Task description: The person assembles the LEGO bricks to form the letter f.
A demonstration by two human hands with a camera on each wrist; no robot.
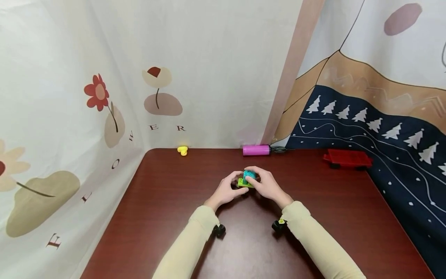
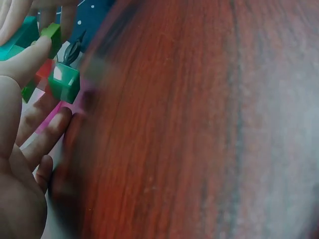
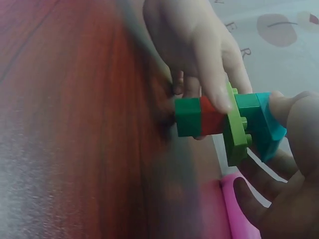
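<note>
Both hands hold a small stack of toy building bricks over the middle of the table. In the right wrist view it runs from a dark green brick (image 3: 187,117) and a red brick (image 3: 211,118) through a light green plate (image 3: 235,137) to a teal brick (image 3: 269,124). My left hand (image 1: 226,191) pinches the stack around the red brick and plate, its thumb on the near side. The right hand (image 1: 267,186) grips the teal end between thumb and fingers. In the left wrist view, fingers partly hide the teal and red parts.
At the table's far edge are a yellow toy duck (image 1: 182,150) and a magenta cylinder (image 1: 256,150) with a dark loop at its end. A red toy vehicle (image 1: 349,159) stands at the far right. Printed cloth (image 1: 223,77) hangs behind the brown table (image 1: 167,217).
</note>
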